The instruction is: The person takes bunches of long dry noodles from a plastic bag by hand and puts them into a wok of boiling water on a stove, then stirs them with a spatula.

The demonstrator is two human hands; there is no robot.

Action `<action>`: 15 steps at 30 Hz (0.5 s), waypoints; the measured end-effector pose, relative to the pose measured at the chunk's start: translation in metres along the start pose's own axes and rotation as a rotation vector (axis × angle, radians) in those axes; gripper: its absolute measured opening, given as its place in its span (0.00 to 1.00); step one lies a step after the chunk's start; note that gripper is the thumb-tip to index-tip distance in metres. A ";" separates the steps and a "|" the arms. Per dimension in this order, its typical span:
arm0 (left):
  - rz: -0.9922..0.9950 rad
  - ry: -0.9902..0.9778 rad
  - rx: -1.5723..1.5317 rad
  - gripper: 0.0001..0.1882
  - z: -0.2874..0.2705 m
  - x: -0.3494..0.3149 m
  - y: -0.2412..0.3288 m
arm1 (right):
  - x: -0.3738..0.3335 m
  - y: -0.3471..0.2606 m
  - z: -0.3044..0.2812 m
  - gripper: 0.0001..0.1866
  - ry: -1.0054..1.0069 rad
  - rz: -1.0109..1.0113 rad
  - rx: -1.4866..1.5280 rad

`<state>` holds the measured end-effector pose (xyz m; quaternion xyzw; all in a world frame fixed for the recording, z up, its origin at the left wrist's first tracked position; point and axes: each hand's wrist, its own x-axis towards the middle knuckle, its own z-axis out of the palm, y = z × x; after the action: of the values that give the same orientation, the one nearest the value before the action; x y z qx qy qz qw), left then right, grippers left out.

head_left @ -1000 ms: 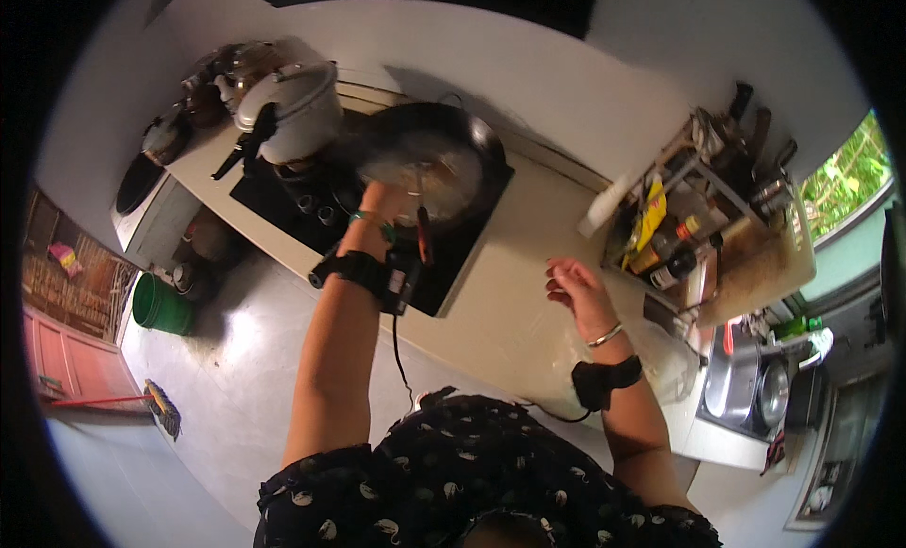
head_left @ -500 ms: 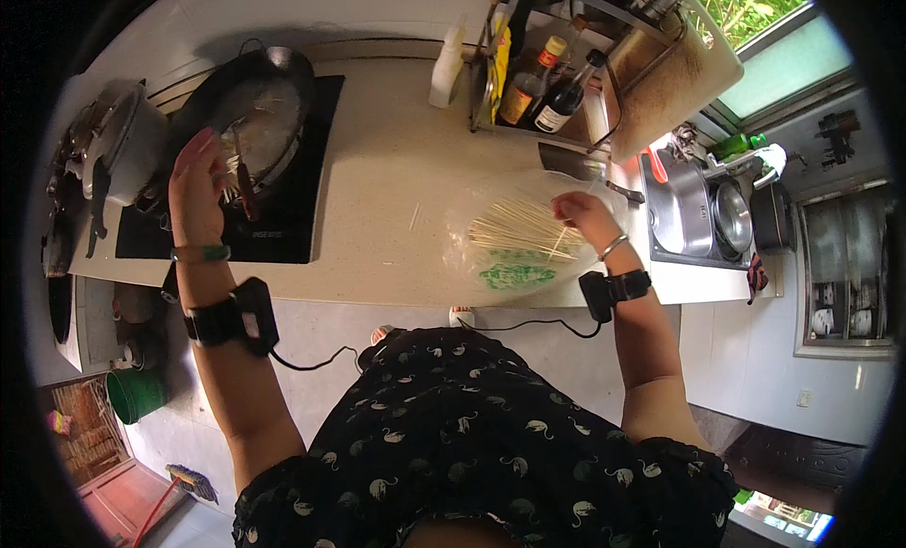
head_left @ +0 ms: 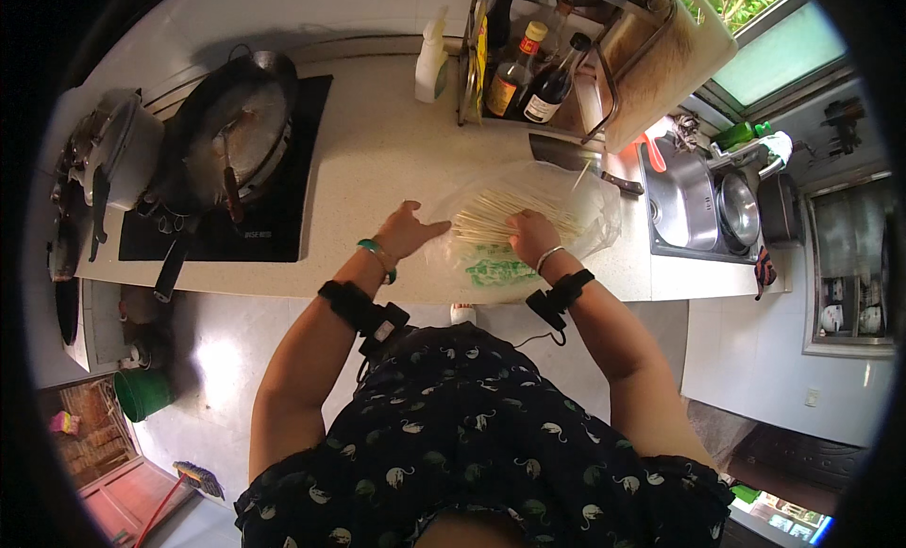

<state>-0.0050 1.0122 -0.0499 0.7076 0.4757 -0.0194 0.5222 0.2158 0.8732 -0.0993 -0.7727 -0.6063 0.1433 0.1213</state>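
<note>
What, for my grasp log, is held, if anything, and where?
Left hand: nothing. Right hand: at the pale strands, near mid-length; grip cannot be told.

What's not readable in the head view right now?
All in the head view:
Right hand: its back hides whether it grips the pale sticks.
Wok: contents too blurred to identify.
Rack: top cut off by the upper edge.
Pots: partly hidden behind the large pale pot, near the dim left rim.
</note>
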 end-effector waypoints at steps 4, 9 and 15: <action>0.004 -0.024 0.112 0.37 0.015 0.007 -0.007 | -0.014 -0.016 -0.002 0.13 -0.033 0.019 -0.126; 0.061 -0.053 -0.043 0.27 0.013 -0.005 0.003 | -0.037 -0.010 0.001 0.13 -0.102 0.019 -0.157; 0.115 -0.038 -0.214 0.21 -0.001 -0.025 0.020 | -0.035 -0.008 -0.008 0.15 -0.134 0.065 -0.059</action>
<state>-0.0056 0.9968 -0.0222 0.6734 0.4238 0.0481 0.6038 0.2040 0.8406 -0.0864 -0.7838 -0.5918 0.1808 0.0531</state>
